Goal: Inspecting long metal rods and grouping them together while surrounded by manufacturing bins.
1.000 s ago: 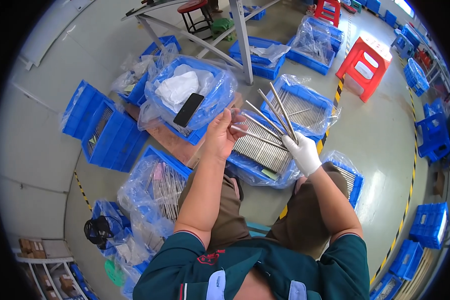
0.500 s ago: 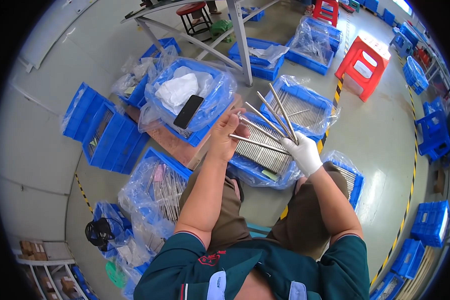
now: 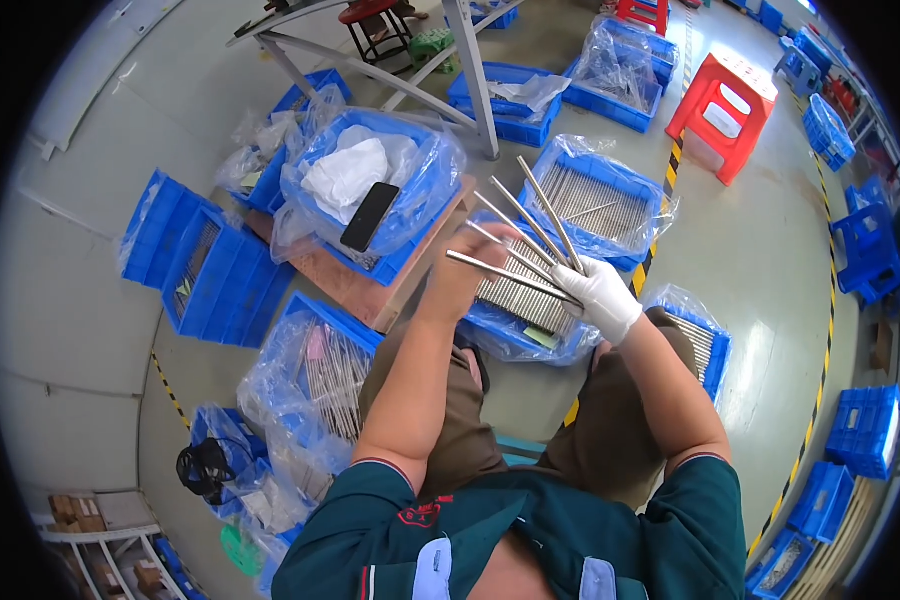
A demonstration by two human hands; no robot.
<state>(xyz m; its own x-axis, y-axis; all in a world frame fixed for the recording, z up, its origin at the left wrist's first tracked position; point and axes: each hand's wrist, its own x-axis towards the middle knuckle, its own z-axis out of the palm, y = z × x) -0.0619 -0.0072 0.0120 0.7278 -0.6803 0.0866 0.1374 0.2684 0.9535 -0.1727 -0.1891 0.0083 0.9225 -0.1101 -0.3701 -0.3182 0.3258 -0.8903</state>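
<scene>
Person in a dark green short-sleeved shirt and brown trousers; right hand (image 3: 604, 296) in white glove, left hand (image 3: 467, 275) bare.

The scene was brightly, evenly lit; glare sheened the floor (image 3: 770, 250) right of the red stool (image 3: 722, 95); edges bowed, corners black.

Your left hand (image 3: 467, 275) lies partly behind the fanned metal rods (image 3: 520, 245), so you cannot tell whether its fingers grip a rod or only touch one; the rods' lower ends vanish inside your gloved right hand (image 3: 602, 297). Clear plastic bags blur the contents of the blue crate (image 3: 332, 372) by your left knee. The red stool (image 3: 722, 105) partly hides the bin behind it.
</scene>
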